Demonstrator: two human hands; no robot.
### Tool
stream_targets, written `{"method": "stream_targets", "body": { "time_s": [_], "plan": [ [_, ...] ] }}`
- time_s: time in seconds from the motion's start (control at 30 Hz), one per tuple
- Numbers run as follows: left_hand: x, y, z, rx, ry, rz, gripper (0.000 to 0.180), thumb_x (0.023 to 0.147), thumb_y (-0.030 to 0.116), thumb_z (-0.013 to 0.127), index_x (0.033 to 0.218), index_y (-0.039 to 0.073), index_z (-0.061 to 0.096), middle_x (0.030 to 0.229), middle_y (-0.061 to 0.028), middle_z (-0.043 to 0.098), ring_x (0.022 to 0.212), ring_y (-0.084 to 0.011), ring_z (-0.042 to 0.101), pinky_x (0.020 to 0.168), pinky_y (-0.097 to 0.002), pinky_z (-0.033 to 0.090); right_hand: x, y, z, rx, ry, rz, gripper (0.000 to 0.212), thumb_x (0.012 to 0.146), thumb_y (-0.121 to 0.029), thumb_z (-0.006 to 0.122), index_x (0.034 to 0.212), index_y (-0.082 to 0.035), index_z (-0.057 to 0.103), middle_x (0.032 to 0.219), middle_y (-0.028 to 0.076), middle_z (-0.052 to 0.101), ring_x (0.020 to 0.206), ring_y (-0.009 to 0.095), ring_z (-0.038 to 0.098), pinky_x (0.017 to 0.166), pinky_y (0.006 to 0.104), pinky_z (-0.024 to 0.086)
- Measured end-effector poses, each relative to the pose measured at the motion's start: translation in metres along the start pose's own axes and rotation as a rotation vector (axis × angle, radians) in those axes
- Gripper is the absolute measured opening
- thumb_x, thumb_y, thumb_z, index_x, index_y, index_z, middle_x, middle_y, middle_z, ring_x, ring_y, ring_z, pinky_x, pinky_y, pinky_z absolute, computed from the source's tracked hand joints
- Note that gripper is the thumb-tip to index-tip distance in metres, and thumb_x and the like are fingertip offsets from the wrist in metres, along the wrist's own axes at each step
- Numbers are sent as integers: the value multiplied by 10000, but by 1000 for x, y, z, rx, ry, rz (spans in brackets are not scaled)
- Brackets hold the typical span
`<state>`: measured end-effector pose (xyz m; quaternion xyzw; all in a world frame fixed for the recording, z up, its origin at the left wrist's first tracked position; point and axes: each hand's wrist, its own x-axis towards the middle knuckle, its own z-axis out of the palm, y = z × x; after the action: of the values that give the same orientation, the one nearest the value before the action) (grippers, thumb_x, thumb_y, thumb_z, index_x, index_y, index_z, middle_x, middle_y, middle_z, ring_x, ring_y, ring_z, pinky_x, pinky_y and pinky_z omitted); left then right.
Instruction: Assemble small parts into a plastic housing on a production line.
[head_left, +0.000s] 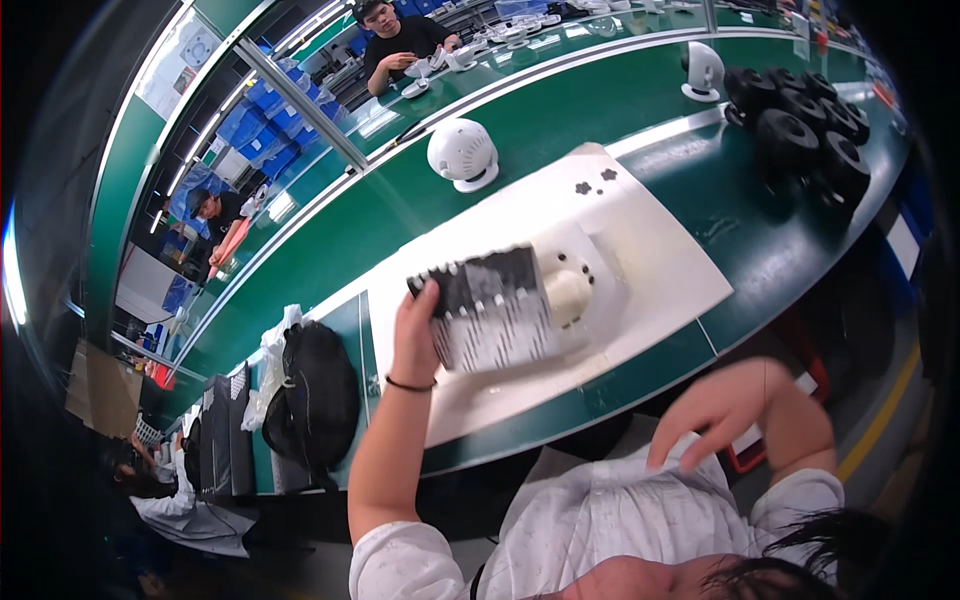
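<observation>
A rectangular patterned sheet (495, 315), black along its top and pale with dark dashes below, was held above the cream mat (520, 215); blur left its exact kind uncertain, perhaps a label sheet. The left hand (415, 325) gripped its left edge. Behind it, on the mat, sat a white plastic shell (608, 275). Dark flower-shaped pieces (583, 188) lay at the mat's far right corner. Nearer the person than the mat, the right hand (720, 410) hung loosely open, fingers bent. Beyond the mat's far edge stood a white round device (463, 150); a black bag (315, 395) lay left of the mat.
</observation>
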<state>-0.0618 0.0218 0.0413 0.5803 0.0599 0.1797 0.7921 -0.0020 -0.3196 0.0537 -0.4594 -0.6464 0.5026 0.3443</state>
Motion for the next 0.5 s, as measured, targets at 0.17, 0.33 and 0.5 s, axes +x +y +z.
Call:
{"method": "stream_targets", "body": {
  "time_s": [0.17, 0.33, 0.5],
  "plan": [
    [-14, -26, 1, -201, -35, -229, 267, 838, 142, 501, 1049, -20, 482, 998, -89, 567, 898, -165, 546, 811, -288, 432, 43, -9, -141, -285, 574, 294, 282, 862, -222, 468, 1088, -64, 527, 1063, 75, 548, 993, 186, 511, 874, 280, 377],
    [-14, -27, -12, -135, -154, -345, 296, 809, 109, 522, 1082, -3, 489, 1002, -68, 558, 921, -145, 527, 838, -279, 412, 148, 72, -257, -790, 505, 545, 700, 813, -587, 315, 1262, -51, 348, 1369, 148, 208, 1263, 288, 194, 1026, 356, 165],
    [-12, -19, -12, -179, -179, -495, 444, 748, 250, 617, 1079, -8, 472, 955, -101, 574, 873, -182, 567, 802, -296, 445, 206, 138, -315, -1089, 891, 611, 686, 815, -529, 381, 1284, -39, 281, 1327, 179, 275, 1246, 319, 217, 1019, 411, 141]
  ]
}}
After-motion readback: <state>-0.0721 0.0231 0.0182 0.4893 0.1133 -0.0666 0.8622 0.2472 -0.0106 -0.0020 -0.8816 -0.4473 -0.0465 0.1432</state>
